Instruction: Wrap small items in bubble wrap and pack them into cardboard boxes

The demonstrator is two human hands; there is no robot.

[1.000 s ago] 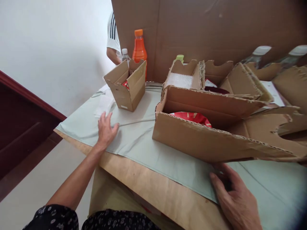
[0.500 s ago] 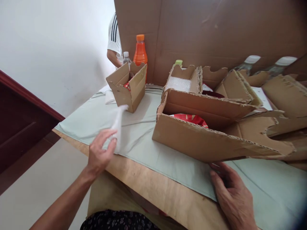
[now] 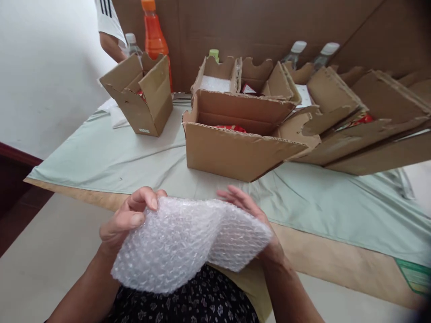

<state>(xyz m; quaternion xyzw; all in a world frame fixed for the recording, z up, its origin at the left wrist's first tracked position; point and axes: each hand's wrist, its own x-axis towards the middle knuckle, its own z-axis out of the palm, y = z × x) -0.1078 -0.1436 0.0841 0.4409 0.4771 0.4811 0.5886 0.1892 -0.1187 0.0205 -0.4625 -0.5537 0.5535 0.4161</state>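
Note:
A piece of bubble wrap (image 3: 175, 244) spans the space between my hands, in front of the table edge. My left hand (image 3: 129, 217) pinches its upper left corner between thumb and fingers. Behind the right part of the wrap is my right hand (image 3: 254, 215), its fingers stretched out and slightly blurred; its thumb is hidden. Beyond the wrap stands a long cardboard box (image 3: 232, 154) with something red inside. A smaller cardboard box (image 3: 158, 101) stands farther left.
More cardboard boxes (image 3: 380, 98) crowd the right side of the cloth-covered table (image 3: 155, 166). An orange bottle (image 3: 156, 36) and clear bottles (image 3: 326, 54) stand behind. A person's arm (image 3: 112, 45) shows at the upper left.
My left hand has brought the wrap toward my body, where it now lies spread in view. My right hand has moved left from beside the long box to the wrap. The view has shifted.

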